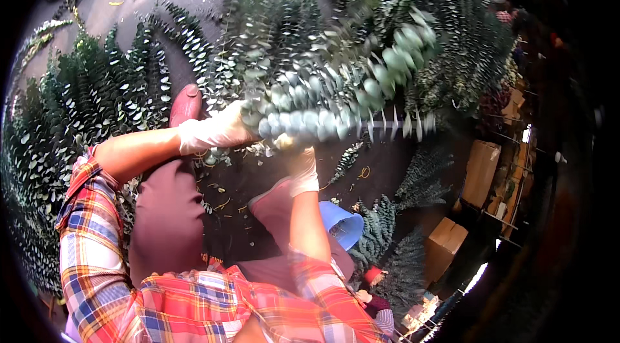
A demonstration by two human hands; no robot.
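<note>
Plaid shirt (194, 301), leafy stems (313, 122) above floor gap (387, 172)

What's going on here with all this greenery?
A person in a plaid shirt is handling green leafy stems. The gloved left hand grips them; the gloved right hand is just below, too blurred to tell its hold. More leafy branches spread around, with a blue container right of the right forearm.

Hands (223, 127) (305, 172): 2 | shoes (186, 107) (268, 194): 2 | blue container (334, 215): 1 | leafy stems (310, 125): many, uncounted
</note>
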